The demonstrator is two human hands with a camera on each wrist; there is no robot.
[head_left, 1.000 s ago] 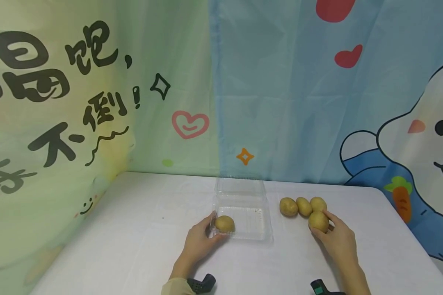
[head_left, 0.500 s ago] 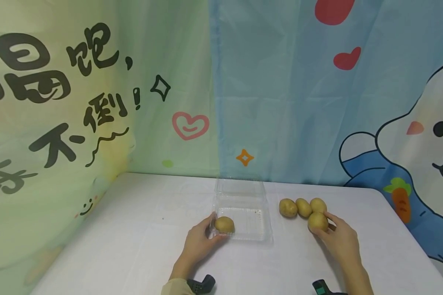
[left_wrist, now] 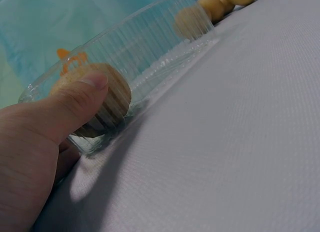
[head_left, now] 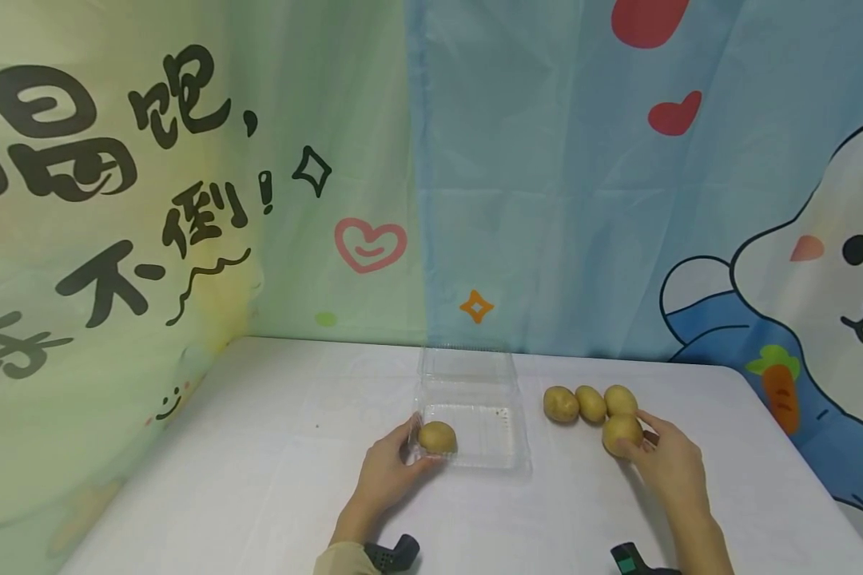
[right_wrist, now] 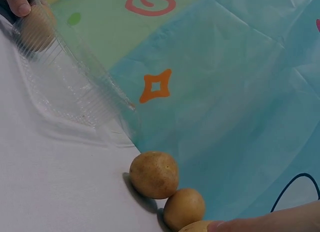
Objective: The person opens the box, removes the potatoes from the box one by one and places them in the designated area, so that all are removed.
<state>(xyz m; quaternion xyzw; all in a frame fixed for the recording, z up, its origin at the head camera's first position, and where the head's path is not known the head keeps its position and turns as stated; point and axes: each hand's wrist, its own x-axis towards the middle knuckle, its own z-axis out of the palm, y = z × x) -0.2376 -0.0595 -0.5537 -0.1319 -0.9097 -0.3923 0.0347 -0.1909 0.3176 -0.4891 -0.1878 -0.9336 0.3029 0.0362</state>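
In the head view my left hand [head_left: 390,467] grips the front left corner of a clear plastic clamshell box [head_left: 485,439], its thumb along the front wall. The box stands with its lid [head_left: 467,366] folded back. One potato [head_left: 437,438] lies inside at the left end, showing through the ribbed wall behind my left thumb [left_wrist: 82,99] in the left wrist view. To the right, my right hand [head_left: 669,463] holds another potato [head_left: 622,435] between thumb and fingers. Beyond it are three more: a left potato [head_left: 561,404], a middle potato [head_left: 591,404] and a right potato [head_left: 621,399].
A white cloth covers the table [head_left: 259,479]. Behind it hangs a printed curtain [head_left: 546,200], meeting the table's back edge close to the box lid. Dark wrist devices show at the bottom, one by the left sleeve [head_left: 347,559].
My right hand has shifted slightly right, and the potato in its fingers has moved a little towards me. My left hand and the box keep their place.
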